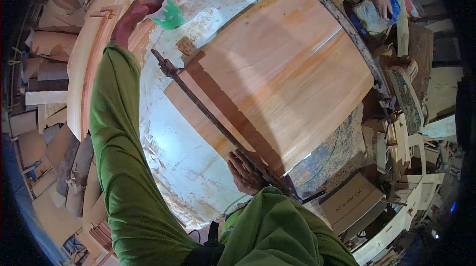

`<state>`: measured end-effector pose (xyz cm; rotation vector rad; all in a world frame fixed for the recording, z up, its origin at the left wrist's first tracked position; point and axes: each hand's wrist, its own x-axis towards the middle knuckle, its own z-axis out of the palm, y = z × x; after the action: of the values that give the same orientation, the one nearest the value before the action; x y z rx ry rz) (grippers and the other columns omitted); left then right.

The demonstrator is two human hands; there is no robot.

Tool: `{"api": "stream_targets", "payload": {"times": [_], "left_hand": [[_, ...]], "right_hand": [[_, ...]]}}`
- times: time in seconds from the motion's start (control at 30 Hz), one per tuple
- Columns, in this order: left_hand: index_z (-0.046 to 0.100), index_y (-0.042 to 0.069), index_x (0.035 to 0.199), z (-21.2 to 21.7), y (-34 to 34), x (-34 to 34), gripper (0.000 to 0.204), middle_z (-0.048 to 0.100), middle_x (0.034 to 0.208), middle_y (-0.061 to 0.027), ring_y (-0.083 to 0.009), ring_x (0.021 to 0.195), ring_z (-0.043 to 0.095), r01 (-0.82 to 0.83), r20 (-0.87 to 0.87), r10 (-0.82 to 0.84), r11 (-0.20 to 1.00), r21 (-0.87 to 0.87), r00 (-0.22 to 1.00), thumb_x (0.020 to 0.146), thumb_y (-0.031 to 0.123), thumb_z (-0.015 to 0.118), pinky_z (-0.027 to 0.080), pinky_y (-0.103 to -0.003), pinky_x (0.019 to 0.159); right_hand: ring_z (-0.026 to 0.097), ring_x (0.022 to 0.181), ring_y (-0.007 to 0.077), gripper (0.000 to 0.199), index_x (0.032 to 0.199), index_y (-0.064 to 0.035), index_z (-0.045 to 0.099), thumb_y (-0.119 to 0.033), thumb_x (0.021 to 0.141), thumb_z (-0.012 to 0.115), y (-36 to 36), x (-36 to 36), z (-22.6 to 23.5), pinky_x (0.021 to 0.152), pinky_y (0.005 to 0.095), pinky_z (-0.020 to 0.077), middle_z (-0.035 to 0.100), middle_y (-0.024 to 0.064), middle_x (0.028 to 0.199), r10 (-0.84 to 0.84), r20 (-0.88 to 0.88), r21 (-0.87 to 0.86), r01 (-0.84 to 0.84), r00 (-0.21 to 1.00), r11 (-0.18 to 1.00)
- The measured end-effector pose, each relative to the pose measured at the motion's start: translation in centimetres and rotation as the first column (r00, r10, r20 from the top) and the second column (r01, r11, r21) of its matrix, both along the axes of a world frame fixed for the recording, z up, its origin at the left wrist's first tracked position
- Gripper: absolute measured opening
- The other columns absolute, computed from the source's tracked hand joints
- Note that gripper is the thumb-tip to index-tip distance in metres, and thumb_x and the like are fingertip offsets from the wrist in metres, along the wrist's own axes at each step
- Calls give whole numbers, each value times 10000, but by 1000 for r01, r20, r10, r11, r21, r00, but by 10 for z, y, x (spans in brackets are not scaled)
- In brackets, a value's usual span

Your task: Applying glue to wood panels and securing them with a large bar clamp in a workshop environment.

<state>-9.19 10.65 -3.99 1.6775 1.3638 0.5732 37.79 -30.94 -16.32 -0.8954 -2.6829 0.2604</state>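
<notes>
Nearest the camera, the right hand point(246, 173) rests flat, fingers relaxed and gripping nothing, against the near edge of a wide wooden panel point(277, 75) lying on a stained white worktable point(173, 157). It appears to steady the board where a long rusty bar clamp point(218, 125) runs along that edge, its far end sitting just beside a small wood block point(187, 46). The panel looks made of several boards laid edge to edge, with faint seams running across its orange-brown face, and the clamp seemingly presses them together. A second dark bar point(347, 28) lines the opposite edge. Farther off, the left hand point(136, 16), on a green-sleeved arm stretched across the table, closes around a white and green bottle point(166, 13) near the table's far corner. Curved wood strips point(87, 78) and offcuts crowd the floor to the left. Beyond the panel, another person's hand point(382, 3) handles a blue and white bag point(377, 16).
</notes>
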Motion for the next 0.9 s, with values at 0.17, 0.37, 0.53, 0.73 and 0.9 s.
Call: {"api": "stream_targets", "payload": {"times": [0.17,0.37,0.53,0.73,0.9], "left_hand": [[676,54,1129,18,-12,35,423,664,1075,-22,-153,1015,574,-230,-87,226,973,-36,970,837,359,658,409,-315,933],[655,59,1151,0,28,12,425,675,1051,-62,-211,942,621,-79,-478,11,989,-122,878,877,383,620,466,-340,884],[649,49,1108,-7,49,30,362,667,1095,-166,-271,951,640,226,-701,-182,974,-30,690,895,338,607,486,-400,881],[599,37,1159,-16,48,45,373,673,1024,-210,-345,923,654,237,-734,-143,971,25,663,933,325,528,507,-430,837],[668,42,1005,-41,47,-28,386,690,985,-174,-347,934,661,-9,-899,201,977,214,390,832,378,590,499,-410,789]], "right_hand": [[417,1317,307,351,1127,-18,628,-168,815,570,8,-3,22,1109,444,287,543,134,1316,-31,-54,-189,20,998,982],[411,1317,317,360,1139,-4,616,-158,816,574,10,-3,26,1112,447,277,542,147,1311,-3,-51,-251,-9,999,968],[414,1322,288,333,1125,-33,636,-179,839,545,22,0,37,1104,452,282,560,121,1302,26,15,-84,-24,1000,996],[425,1319,273,331,1116,-50,650,-206,848,535,15,5,23,1102,453,285,568,108,1299,-4,53,21,3,999,1000],[431,1315,295,346,1135,-40,643,-200,847,537,6,1,10,1110,451,287,559,121,1310,84,102,120,-96,991,988]]}}
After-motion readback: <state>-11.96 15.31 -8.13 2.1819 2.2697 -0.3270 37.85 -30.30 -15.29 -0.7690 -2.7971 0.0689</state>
